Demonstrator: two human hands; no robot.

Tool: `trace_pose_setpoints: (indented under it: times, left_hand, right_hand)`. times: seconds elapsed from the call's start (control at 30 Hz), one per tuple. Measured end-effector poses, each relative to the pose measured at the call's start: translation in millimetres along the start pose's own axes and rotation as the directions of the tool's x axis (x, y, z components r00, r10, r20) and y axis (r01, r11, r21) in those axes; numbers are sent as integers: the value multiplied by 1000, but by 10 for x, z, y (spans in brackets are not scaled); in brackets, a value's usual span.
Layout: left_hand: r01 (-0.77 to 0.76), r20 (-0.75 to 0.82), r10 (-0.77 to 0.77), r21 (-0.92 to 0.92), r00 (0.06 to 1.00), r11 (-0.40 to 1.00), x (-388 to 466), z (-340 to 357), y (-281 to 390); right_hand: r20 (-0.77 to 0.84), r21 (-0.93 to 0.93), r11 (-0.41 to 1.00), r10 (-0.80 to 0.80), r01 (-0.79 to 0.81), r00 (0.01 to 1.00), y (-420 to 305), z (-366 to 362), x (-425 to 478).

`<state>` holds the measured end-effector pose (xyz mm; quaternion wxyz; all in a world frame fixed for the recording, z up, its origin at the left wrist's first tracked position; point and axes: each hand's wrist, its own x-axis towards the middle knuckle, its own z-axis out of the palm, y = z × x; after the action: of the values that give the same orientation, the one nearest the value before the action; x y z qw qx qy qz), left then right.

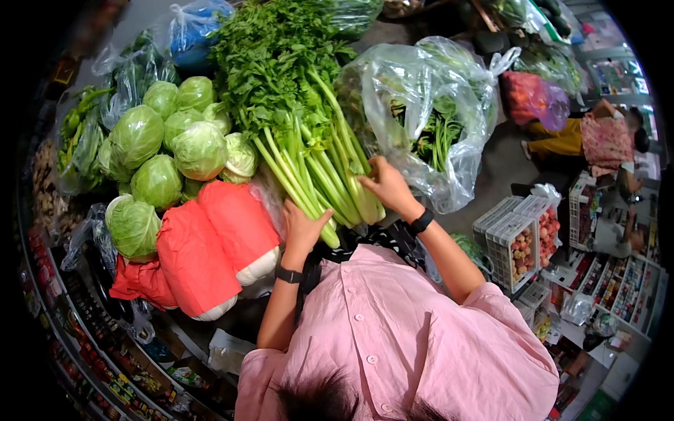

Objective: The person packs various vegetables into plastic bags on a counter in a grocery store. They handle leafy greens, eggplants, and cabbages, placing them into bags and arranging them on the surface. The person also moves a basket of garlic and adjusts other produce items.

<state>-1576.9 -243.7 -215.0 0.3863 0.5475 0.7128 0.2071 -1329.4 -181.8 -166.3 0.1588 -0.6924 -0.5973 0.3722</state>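
Several celery stalks with leafy tops point(321, 168) lie in front of me, their cut ends towards my body. At the lower left end of the bunch, my left hand point(305, 226) rests against a pale green stalk, thumb stretched over it. My right hand point(388, 184) touches the right side of the bunch with bent fingers; whether it grips a stalk is hard to tell. Green cabbages point(138, 134) are piled on the left. Below them lie white radish-like vegetables wrapped in red paper point(197, 258). A clear plastic bag of leafy greens point(421, 121) lies right of the celery.
A blue plastic bag point(195, 39) and bagged green peppers point(79, 126) lie at the upper left. White plastic crates of fruit point(508, 239) stand on the right. Farther right are people point(605, 134) near goods on display. Shelves of packaged goods point(105, 342) curve along the lower left.
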Motion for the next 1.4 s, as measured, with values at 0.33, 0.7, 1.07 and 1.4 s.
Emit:
trace_pose_setpoints:
  times: [0.33,0.7,1.07,1.4]
  left_hand:
    - [259,252,-110,-698,962,667,211,-351,-411]
    - [62,72,-17,-700,997,712,195,90,-298]
    - [-99,-179,43,-316,983,944,272,-274,-87]
    - [443,526,65,-771,848,457,817,-377,961]
  right_hand:
    - [14,-202,978,-57,59,998,-41,412,57]
    - [97,167,978,112,-127,989,-241,84,111]
    - [231,817,511,134,-267,964,-886,-435,-246]
    - [164,861,482,40,-163,986,-1399,-879,-727]
